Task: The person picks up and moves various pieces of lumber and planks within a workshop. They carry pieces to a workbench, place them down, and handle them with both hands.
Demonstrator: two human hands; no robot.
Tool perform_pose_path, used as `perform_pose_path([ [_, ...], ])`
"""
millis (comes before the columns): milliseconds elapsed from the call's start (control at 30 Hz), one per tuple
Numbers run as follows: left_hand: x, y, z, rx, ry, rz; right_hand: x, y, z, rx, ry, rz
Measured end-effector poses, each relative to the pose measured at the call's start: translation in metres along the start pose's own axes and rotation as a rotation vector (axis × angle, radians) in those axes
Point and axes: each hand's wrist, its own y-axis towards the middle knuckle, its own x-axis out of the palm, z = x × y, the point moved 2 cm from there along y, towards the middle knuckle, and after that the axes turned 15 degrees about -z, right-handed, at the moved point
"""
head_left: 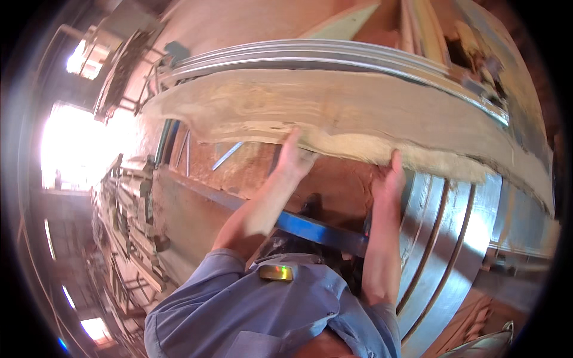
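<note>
A long wooden slab (352, 104) with a wavy natural edge stretches across the view in front of me. My left hand (293, 158) grips its near edge around the middle, thumb on top and the other fingers mostly hidden below. Further right, my right hand (389, 176) holds the same edge with its thumb up against the pale rim, its fingers largely out of sight under the wood. The slab's right part lies over a grooved metal machine table (444, 206).
Along the slab's far side runs a long metal rail (322, 52). A blue bar (319, 230) crosses just before my waist. Stacked timber (128, 221) stands at the left, near bright windows. More boards (427, 27) lie at the far right.
</note>
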Motion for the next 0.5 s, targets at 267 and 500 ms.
perform_pose_path([
  [267, -0.006, -0.009, -0.001, -0.024, 0.027, -0.126, -0.005, -0.005, 0.004, -0.004, -0.114, 0.085],
  [500, -0.007, -0.034, 0.015, -0.203, 0.538, -0.052, 0.002, -0.002, 0.002, -0.002, -0.131, 0.025],
])
